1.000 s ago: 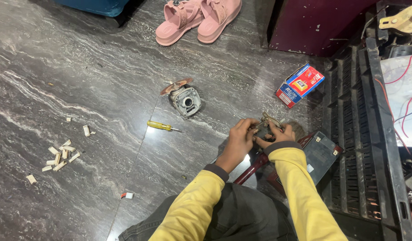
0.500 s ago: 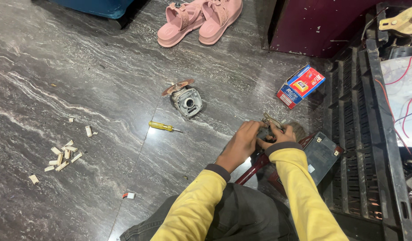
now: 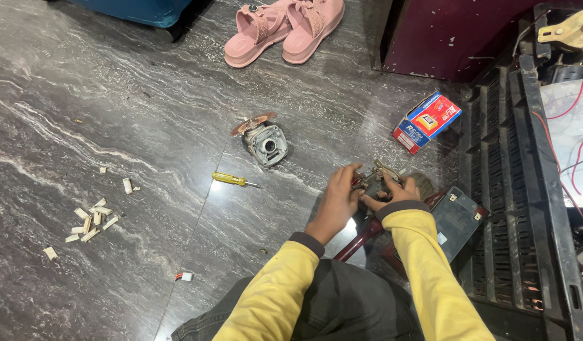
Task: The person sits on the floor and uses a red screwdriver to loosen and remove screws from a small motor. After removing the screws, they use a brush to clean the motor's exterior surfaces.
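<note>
Hands together low over the grey marbled floor [image 3: 114,126]; left hand [image 3: 339,199] curled around one side of a small metal part [image 3: 372,182], right hand [image 3: 398,192] closed on the other side, fingers wrapped over it; just right of them, a dark flat battery [image 3: 458,218]; up and left, a yellow-handled screwdriver [image 3: 231,180] and a grey metal housing [image 3: 266,142]; up and right, a red and blue carton [image 3: 427,120]; far above, pink sandals [image 3: 285,25]; far left, scattered pale chips [image 3: 92,218].

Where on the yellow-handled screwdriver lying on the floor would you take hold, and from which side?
Grip the screwdriver by its thick yellow handle, coming from above. It lies flat on the floor, the handle pointing away from the left hand and the thin metal tip toward it.
</note>
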